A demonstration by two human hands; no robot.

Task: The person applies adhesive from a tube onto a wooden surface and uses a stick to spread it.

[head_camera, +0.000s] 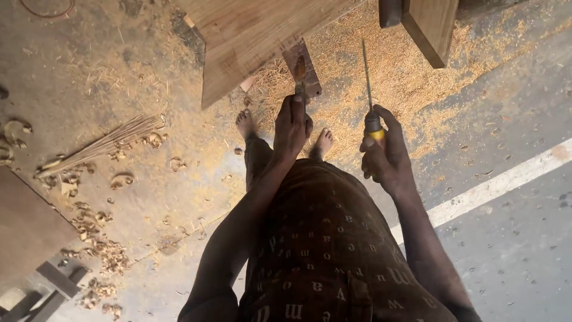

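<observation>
Your left hand (291,124) covers the handle of the flat metal tool (301,76), so your grip on it stays unseen. The top edge cuts off the wooden board (250,36) and the wooden block (430,27). Your toes hide behind your wrist.

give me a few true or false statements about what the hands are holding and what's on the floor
1. The right hand holds a screwdriver with a yellow band on its handle. True.
2. The left hand is empty. False: its fingers grip a flat metal tool, which looks like a chisel.
3. Sawdust covers the floor under the wooden board. True.
4. The person wears shoes. False: both feet are bare.
5. A bundle of thin sticks lies on the floor. True.
</observation>
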